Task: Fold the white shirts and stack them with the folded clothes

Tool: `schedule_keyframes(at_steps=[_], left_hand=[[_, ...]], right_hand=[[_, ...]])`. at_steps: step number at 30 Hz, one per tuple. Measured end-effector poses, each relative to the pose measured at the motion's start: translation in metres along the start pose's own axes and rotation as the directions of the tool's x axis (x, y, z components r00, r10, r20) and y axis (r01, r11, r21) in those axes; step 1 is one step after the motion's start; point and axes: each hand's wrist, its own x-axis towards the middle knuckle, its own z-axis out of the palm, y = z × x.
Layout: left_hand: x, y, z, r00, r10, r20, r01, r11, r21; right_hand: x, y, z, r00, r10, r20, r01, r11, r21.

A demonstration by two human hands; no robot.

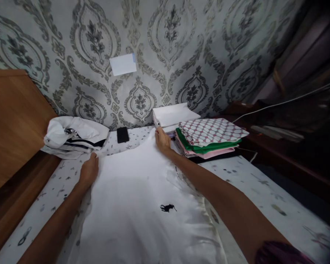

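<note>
Both arms extended forward, bare along the forearms. Left forearm (57,216) enters from the bottom left and slants up toward centre; left hand (89,170) closed in a pinch, fingers curled, back of hand outward. Right forearm (209,183) runs diagonally from the lower right; right hand (162,140) reaches farther forward than the left, wrist slightly bent, fingers curled in. Hands well apart.
</note>
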Motion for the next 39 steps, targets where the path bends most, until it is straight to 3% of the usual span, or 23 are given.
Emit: schedule_keyframes(at_steps=[3,8,11,14,17,20,23,26,29,31,32,34,37,39], left_hand=[[0.000,0.004,0.003,0.994,-0.012,0.112,-0.014,0.974,0.225],[0.001,0.006,0.001,0.988,-0.044,0.146,0.007,0.969,0.246],[0.002,-0.004,-0.003,0.989,-0.074,0.129,0.061,0.993,0.102],[-0.011,-0.018,-0.008,0.983,-0.113,0.142,0.134,0.981,-0.144],[-0.040,-0.026,-0.014,0.964,-0.147,0.223,0.223,0.902,-0.369],[-0.074,-0.029,-0.021,0.946,-0.123,0.301,0.255,0.855,-0.452],[-0.097,-0.029,-0.029,0.953,-0.077,0.292,0.175,0.930,-0.323],[-0.105,-0.026,-0.039,0.953,-0.024,0.301,0.050,0.996,-0.079],[-0.104,-0.012,-0.050,0.962,-0.006,0.272,-0.060,0.970,0.234],[-0.100,0.006,-0.052,0.973,0.088,0.214,-0.161,0.922,0.352],[-0.097,0.019,-0.050,0.963,0.171,0.210,-0.236,0.910,0.340],[-0.093,0.049,-0.039,0.899,0.349,0.263,-0.401,0.898,0.181],[-0.090,0.102,-0.008,0.718,0.585,0.376,-0.574,0.804,-0.154],[-0.088,0.135,0.015,0.612,0.666,0.427,-0.630,0.737,-0.244]], right_hand=[[0.004,0.001,0.009,0.997,-0.003,0.071,0.005,1.000,-0.022],[0.001,-0.003,0.001,0.992,-0.016,0.126,0.021,0.999,-0.041],[-0.016,-0.001,-0.014,0.989,-0.060,0.137,0.067,0.997,-0.042],[-0.051,0.011,-0.026,0.969,-0.217,0.120,0.224,0.973,-0.049],[-0.094,0.028,-0.033,0.892,-0.428,0.150,0.437,0.899,-0.037],[-0.126,0.041,-0.037,0.857,-0.464,0.224,0.486,0.873,-0.050],[-0.141,0.044,-0.041,0.884,-0.397,0.248,0.434,0.894,-0.114],[-0.147,0.041,-0.044,0.914,-0.331,0.235,0.375,0.910,-0.176],[-0.152,0.036,-0.045,0.932,-0.298,0.208,0.341,0.915,-0.216],[-0.155,0.034,-0.046,0.939,-0.282,0.198,0.324,0.918,-0.230],[-0.156,0.034,-0.047,0.941,-0.277,0.196,0.318,0.920,-0.230],[-0.157,0.034,-0.048,0.940,-0.279,0.197,0.320,0.922,-0.220],[-0.155,0.039,-0.048,0.932,-0.304,0.195,0.339,0.923,-0.184],[-0.154,0.044,-0.047,0.928,-0.318,0.196,0.349,0.924,-0.155]])
